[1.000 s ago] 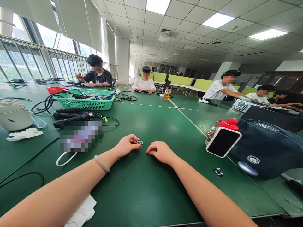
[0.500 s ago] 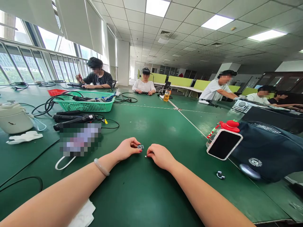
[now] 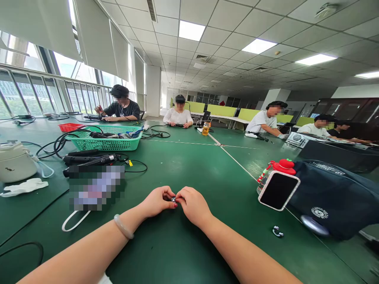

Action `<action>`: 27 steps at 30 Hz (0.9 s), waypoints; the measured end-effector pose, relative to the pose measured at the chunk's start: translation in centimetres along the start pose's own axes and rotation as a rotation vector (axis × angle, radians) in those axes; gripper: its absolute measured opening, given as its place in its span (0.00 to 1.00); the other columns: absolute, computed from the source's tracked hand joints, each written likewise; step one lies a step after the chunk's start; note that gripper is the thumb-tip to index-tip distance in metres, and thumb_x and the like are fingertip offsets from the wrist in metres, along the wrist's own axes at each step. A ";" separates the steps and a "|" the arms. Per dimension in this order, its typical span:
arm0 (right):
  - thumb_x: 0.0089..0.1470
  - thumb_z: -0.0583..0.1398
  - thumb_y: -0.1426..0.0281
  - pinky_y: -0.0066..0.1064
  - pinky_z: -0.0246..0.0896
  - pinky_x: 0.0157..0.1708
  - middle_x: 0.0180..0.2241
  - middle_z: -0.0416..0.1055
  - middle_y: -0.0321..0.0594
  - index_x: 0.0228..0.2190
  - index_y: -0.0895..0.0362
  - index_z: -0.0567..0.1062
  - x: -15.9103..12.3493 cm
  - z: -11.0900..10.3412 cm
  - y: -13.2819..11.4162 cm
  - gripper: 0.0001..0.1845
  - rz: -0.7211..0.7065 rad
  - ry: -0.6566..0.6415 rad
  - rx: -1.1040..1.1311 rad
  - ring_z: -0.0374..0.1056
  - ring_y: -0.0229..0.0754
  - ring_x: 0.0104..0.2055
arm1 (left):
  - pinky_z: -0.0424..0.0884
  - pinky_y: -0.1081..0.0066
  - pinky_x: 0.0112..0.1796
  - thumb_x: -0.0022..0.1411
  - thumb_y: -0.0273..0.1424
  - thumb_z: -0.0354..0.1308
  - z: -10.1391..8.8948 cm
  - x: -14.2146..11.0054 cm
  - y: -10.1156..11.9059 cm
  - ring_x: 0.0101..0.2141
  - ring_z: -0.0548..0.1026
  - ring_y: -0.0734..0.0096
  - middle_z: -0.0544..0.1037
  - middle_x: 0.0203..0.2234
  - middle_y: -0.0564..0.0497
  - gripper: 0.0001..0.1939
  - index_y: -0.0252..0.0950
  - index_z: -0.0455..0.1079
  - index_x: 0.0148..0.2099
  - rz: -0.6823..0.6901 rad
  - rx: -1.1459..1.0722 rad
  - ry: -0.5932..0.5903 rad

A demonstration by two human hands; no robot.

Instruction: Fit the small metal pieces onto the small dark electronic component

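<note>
Just above the green table, a small circuit board (image 3: 173, 200) sits pinched between the thumb and fingers of my left hand (image 3: 157, 202). Only part of the board shows, as fingers cover the rest. My right hand (image 3: 194, 204) is closed in a pinch, its fingertips meeting the board's right end and close to the left fingertips. Whatever lies between the right fingers is hidden; a tiny pale piece showed there half a second ago. A pale bangle (image 3: 123, 227) circles my left wrist.
At left are a green basket (image 3: 108, 144), a black handheld tool (image 3: 100, 161), cables and a cream container (image 3: 16, 163). On the right stand a phone (image 3: 278, 191) and a dark bag (image 3: 334, 197), with a small earpiece (image 3: 277, 231) nearby. Several people sit around the table.
My right hand has moved left, from beside the circuit board to touching its end. The tiny pale piece at its fingertips is now out of sight. The camera view has tilted up slightly.
</note>
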State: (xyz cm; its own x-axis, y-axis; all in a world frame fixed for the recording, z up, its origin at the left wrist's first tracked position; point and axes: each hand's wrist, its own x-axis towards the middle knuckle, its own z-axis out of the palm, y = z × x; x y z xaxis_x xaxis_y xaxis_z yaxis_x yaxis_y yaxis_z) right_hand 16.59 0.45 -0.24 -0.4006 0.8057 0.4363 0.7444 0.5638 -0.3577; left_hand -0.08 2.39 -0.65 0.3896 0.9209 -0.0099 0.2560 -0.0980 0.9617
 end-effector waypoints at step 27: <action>0.53 0.56 0.63 0.28 0.57 0.34 0.32 0.71 0.37 0.32 0.55 0.72 -0.4 0.6 0.0 0.09 0.045 0.089 0.043 0.65 0.38 0.35 | 0.68 0.67 0.41 0.44 0.34 0.65 -0.7 -0.7 0.8 0.34 0.74 0.69 0.78 0.32 0.48 0.18 0.32 0.70 0.38 -0.118 -0.316 0.030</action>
State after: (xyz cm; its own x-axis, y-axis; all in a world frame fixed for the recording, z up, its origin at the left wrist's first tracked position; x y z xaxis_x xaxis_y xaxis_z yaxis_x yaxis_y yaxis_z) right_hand 16.45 0.21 -0.88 -0.3171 0.8121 0.4899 0.7359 0.5365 -0.4131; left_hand -0.76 1.89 0.28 0.3460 0.9301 -0.1229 0.0095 0.1275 0.9918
